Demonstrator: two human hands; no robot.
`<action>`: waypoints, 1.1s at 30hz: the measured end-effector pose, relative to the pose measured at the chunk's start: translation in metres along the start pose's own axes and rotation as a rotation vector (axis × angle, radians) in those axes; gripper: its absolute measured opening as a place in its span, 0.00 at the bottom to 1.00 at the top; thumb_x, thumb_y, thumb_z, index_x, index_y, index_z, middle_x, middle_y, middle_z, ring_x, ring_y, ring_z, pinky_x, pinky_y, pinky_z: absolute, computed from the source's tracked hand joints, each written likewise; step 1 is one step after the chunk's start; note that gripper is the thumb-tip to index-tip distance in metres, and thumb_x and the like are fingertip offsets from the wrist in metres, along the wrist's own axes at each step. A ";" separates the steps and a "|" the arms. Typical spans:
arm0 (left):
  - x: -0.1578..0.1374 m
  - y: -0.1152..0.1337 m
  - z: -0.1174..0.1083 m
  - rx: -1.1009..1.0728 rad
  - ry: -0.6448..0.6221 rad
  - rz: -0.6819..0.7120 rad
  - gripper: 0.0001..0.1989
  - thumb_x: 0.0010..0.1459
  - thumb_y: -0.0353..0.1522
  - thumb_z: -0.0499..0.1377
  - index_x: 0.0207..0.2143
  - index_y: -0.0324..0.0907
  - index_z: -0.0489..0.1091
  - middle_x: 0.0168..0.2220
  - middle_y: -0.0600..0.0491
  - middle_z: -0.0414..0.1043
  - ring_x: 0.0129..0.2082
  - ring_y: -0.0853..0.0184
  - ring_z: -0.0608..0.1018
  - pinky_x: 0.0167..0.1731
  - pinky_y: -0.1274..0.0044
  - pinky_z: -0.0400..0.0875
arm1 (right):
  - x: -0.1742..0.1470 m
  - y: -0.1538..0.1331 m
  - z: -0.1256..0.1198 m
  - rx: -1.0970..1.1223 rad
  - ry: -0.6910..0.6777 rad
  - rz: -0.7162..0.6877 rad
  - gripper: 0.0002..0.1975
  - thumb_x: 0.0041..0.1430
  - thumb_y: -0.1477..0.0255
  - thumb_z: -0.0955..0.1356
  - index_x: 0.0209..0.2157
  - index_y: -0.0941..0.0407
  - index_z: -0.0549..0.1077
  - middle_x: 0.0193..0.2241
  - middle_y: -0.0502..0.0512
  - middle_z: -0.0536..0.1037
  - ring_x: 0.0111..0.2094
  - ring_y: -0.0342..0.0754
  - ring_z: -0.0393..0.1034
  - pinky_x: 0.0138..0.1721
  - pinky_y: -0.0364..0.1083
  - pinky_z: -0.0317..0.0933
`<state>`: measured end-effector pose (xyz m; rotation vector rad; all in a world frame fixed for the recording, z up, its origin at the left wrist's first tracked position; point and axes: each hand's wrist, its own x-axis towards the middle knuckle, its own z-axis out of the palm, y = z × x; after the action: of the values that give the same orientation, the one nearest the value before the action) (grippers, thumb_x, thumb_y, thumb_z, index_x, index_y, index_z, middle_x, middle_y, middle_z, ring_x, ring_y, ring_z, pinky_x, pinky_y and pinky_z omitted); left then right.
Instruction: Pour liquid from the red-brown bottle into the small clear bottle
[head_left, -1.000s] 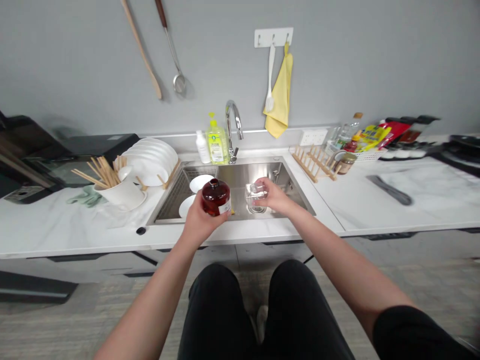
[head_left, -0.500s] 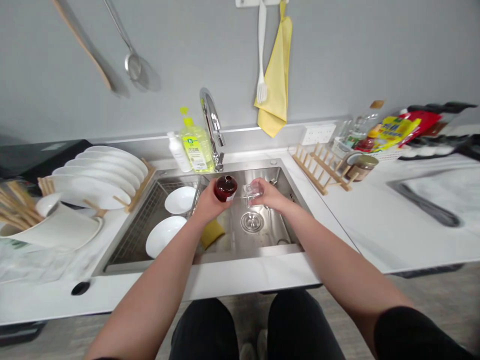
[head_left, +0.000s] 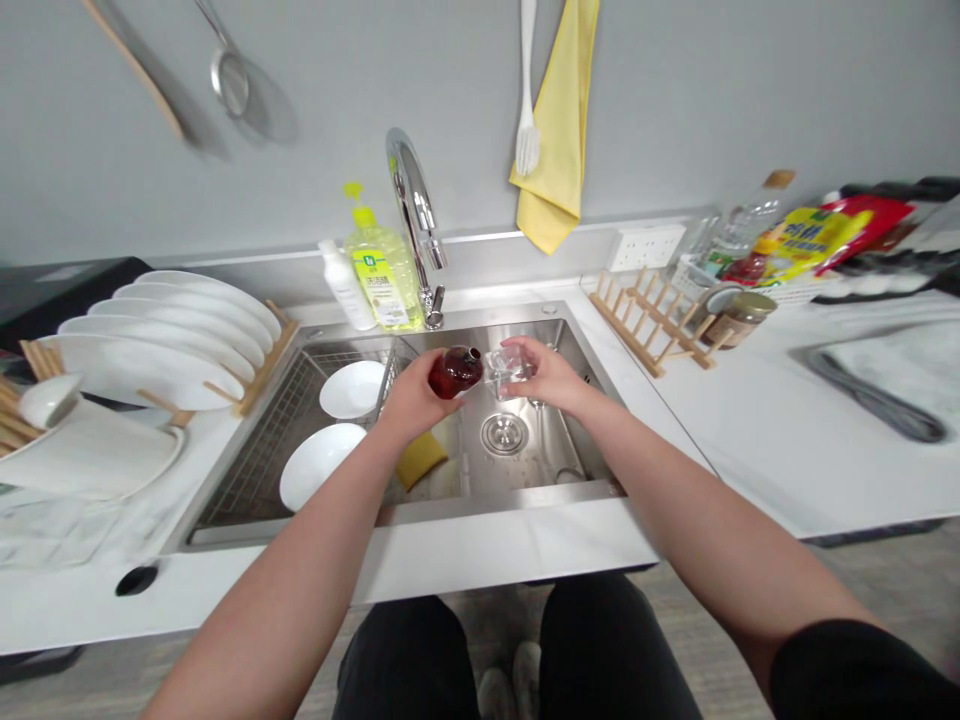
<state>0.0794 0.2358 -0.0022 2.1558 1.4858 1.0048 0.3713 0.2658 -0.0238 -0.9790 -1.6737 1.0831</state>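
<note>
Over the sink, my left hand [head_left: 411, 398] is wrapped round a dark red-brown bottle [head_left: 455, 372]. The bottle tilts to the right, its open neck towards my right hand. My right hand [head_left: 546, 375] grips a small clear glass piece [head_left: 504, 370], faceted like a little cup or stopper; its exact kind cannot be told. The bottle's mouth is close to the clear piece; whether they touch is unclear. Beneath them lies the steel sink [head_left: 480, 460] with its round drain [head_left: 505, 434]. A yellow sponge [head_left: 421, 459] rests below my left hand.
White bowls [head_left: 322, 462] sit in the wire basket [head_left: 259, 470] on the left. The faucet [head_left: 415, 225] stands behind, beside a yellow-green soap bottle [head_left: 386, 275]. White plates [head_left: 150, 370] fill a left rack; a wooden rack [head_left: 645, 320] and a jar [head_left: 739, 320] are on the right.
The bottle has tipped from nearly upright to leaning right, towards the clear glass piece. The two have come closer together. The camera view has shifted slightly.
</note>
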 end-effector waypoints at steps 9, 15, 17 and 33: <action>0.000 -0.006 0.001 0.152 0.045 0.088 0.42 0.50 0.32 0.78 0.68 0.47 0.73 0.63 0.46 0.82 0.61 0.48 0.84 0.66 0.60 0.78 | -0.002 -0.001 -0.003 -0.170 -0.019 -0.046 0.48 0.48 0.66 0.88 0.70 0.49 0.76 0.52 0.58 0.85 0.52 0.58 0.81 0.60 0.60 0.76; 0.002 -0.012 0.001 0.206 0.061 0.129 0.42 0.51 0.31 0.75 0.69 0.48 0.72 0.62 0.46 0.81 0.61 0.47 0.83 0.66 0.59 0.78 | -0.004 -0.001 0.001 -0.264 -0.041 -0.071 0.48 0.49 0.66 0.88 0.71 0.49 0.76 0.50 0.57 0.86 0.50 0.57 0.81 0.60 0.59 0.76; 0.002 -0.014 0.001 0.224 0.057 0.135 0.42 0.51 0.31 0.75 0.69 0.48 0.72 0.61 0.46 0.81 0.60 0.48 0.83 0.66 0.59 0.78 | -0.004 0.002 0.003 -0.276 -0.044 -0.073 0.48 0.49 0.66 0.88 0.70 0.49 0.76 0.49 0.56 0.86 0.50 0.57 0.82 0.59 0.58 0.76; 0.001 -0.011 -0.001 0.381 0.088 0.168 0.38 0.57 0.28 0.69 0.71 0.47 0.74 0.59 0.45 0.79 0.59 0.46 0.80 0.65 0.58 0.74 | -0.005 0.000 0.003 -0.328 -0.043 -0.025 0.47 0.48 0.66 0.88 0.69 0.51 0.77 0.45 0.54 0.83 0.43 0.54 0.81 0.54 0.55 0.77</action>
<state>0.0718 0.2406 -0.0077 2.5671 1.6721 0.9417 0.3696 0.2607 -0.0257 -1.1428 -1.9335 0.8328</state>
